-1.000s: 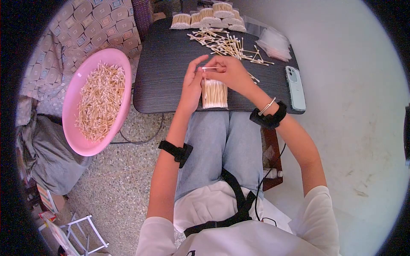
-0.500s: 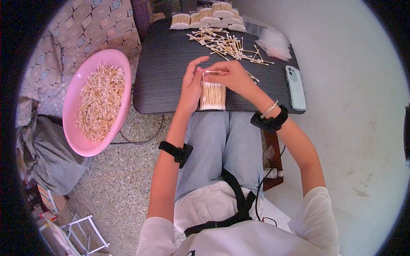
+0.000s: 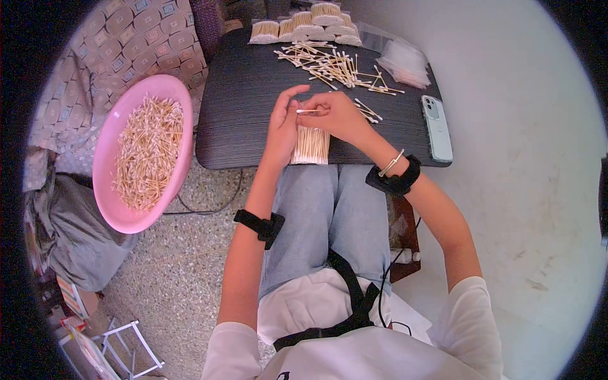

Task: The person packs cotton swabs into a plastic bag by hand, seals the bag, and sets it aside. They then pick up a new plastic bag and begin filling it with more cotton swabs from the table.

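A clear bag of cotton swabs (image 3: pixel 311 147) stands at the table's near edge, filled with a packed row of swabs. My left hand (image 3: pixel 282 130) grips its left side, thumb against the bag and index finger stretched out above. My right hand (image 3: pixel 342 117) is closed in a pinch on a single cotton swab (image 3: pixel 309 111), held sideways over the bag's top with its white tip pointing left. The bag's upper edge is partly hidden behind my fingers. Beyond my hands lies a loose pile of cotton swabs (image 3: pixel 329 65), with a few strays (image 3: pixel 367 111) beside my right hand.
Several filled swab bags (image 3: pixel 307 24) are stacked at the back of the black table (image 3: pixel 231 107). Flat plastic bags (image 3: pixel 405 63) and a phone (image 3: pixel 437 130) lie on the right. A pink basin (image 3: pixel 111 196) full of swabs is at the left; a wall (image 3: pixel 519 158) borders the right.
My right hand has shifted slightly left and down, bringing the swab closer to my left thumb. The packed bag now leans a little left at its base.
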Tool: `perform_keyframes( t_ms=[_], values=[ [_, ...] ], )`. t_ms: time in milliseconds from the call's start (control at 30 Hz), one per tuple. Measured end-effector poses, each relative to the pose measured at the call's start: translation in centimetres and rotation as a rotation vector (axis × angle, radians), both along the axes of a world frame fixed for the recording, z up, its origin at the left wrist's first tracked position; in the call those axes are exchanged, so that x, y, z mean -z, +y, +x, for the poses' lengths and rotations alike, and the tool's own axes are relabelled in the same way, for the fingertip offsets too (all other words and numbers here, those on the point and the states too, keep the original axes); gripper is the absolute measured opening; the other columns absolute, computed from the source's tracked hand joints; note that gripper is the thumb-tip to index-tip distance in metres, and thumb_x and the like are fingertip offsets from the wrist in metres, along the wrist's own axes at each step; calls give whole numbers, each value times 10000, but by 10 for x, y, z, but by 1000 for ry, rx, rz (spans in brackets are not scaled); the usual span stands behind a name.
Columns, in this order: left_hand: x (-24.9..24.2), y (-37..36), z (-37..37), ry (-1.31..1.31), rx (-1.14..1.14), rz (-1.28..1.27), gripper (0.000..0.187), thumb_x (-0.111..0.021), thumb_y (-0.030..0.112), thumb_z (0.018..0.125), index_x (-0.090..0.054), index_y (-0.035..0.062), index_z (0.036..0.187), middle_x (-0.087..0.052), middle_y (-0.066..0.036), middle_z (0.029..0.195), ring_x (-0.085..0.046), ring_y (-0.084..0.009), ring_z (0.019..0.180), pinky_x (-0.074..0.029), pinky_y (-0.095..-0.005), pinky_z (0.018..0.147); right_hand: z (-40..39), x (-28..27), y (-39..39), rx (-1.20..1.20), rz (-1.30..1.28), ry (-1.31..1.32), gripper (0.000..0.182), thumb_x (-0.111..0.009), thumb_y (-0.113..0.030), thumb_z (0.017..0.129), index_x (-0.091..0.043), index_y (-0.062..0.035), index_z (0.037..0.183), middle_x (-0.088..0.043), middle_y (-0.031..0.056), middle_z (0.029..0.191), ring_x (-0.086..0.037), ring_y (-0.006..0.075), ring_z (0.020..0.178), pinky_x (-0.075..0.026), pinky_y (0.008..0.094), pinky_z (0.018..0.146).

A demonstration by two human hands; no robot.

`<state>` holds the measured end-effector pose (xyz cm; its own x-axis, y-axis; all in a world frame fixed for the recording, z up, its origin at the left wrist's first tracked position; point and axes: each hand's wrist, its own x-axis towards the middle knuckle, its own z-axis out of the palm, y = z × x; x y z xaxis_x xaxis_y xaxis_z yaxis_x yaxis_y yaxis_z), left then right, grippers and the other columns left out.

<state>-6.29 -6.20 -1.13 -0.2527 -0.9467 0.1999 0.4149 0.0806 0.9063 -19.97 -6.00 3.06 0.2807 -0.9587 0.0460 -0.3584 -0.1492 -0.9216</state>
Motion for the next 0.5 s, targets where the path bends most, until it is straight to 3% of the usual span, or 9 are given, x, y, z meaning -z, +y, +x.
perform_keyframes(
  t_ms=[133, 333, 400, 500],
  values=[
    [-5, 4, 1, 8, 3, 40, 292, -366, 206, 974, -446, 74, 1222, -576, -106, 1057, -574, -140, 936, -470, -268, 809, 2, -4, 2, 15, -65, 136, 227, -711, -211, 706, -668, -4, 789, -643, 93, 682, -586, 139, 588, -470, 280, 571],
    [-16, 9, -3, 170, 51, 114, 290, -376, 200, 971, -439, 76, 1225, -596, -109, 1028, -580, -142, 914, -472, -266, 796, 4, 4, 8, 41, -217, 21, 216, -683, -223, 732, -666, -14, 780, -641, 126, 695, -596, 190, 588, -465, 299, 587],
    [-19, 10, -4, 262, 72, 154, 304, -380, 211, 971, -429, 79, 1241, -598, -113, 1037, -583, -144, 913, -472, -265, 797, 1, 5, 6, 75, -189, 14, 217, -679, -225, 754, -664, -12, 792, -639, 95, 686, -576, 155, 574, -449, 284, 560],
    [-16, 8, 0, 45, 24, 154, 330, -435, 199, 952, -422, 79, 1260, -583, -110, 1087, -565, -148, 974, -458, -268, 836, -11, -1, 6, 128, -167, -71, 214, -663, -220, 797, -659, -9, 827, -607, 29, 655, -512, 87, 550, -405, 248, 508]
  ],
)
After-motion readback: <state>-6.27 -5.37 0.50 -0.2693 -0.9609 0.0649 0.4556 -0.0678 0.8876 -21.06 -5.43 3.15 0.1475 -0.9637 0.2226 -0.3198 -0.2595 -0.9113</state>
